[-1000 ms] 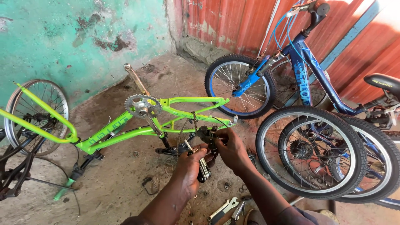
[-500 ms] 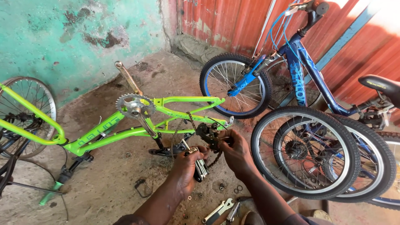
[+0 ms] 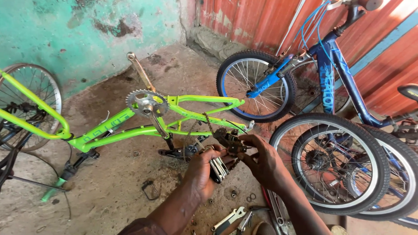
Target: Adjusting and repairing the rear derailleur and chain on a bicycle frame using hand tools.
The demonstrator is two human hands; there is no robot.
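A: Fig. — what do we see vs. a sec ago?

B: View has swung left; hands hardly moved. Our left hand (image 3: 204,167) is wrapped tight round a folding hex-key set (image 3: 219,169); right hand (image 3: 261,161) pinches the rear derailleur (image 3: 228,140) w/ fingertips.

A: Where's the derailleur?

B: Just below the rear end of the lime-green frame (image 3: 143,126), which lies on the concrete floor (image 3: 109,191), chain (image 3: 208,124) hanging into it. We judge work on the mech goes on, unfinished. Spanners (image 3: 228,219) lie near; blue bike (image 3: 331,82) stands right.
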